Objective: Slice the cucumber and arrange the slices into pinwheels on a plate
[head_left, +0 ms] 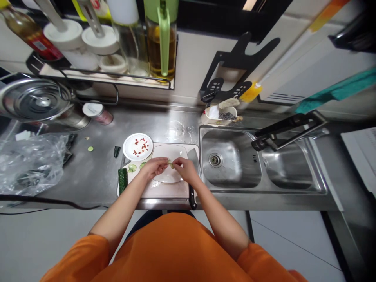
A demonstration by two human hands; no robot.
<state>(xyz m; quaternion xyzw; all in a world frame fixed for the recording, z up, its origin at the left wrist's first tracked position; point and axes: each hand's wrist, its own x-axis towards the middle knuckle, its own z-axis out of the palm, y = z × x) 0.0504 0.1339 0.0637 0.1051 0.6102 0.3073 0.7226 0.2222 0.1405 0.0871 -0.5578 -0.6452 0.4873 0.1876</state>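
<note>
We take 12 o'clock toward the wall, centre at the pale green piece (170, 164). The piece is between the two hands, above the plate (167, 178) on the board (176, 191); gap to plate cannot be told. Left hand (157, 167): fingertips pinching the piece, which lies at its 3 o'clock. Right hand (185, 170): fingertips pinching also, piece between its 9 and 10. We judge the key relation to be this one: the piece's long axis seems to run 11 to 5, neither hand clearly nearer, though blur limits us. Cut slices (132, 168) lie on the board at 9, nearer the left hand. Cucumber (122, 180) between 8 and 9, long axis about 12 to 6, also on the left hand's side. Dish (129, 156) of red bits at 10. Knife (192, 197): handle at 5, blade at 3, nearer the right hand.
</note>
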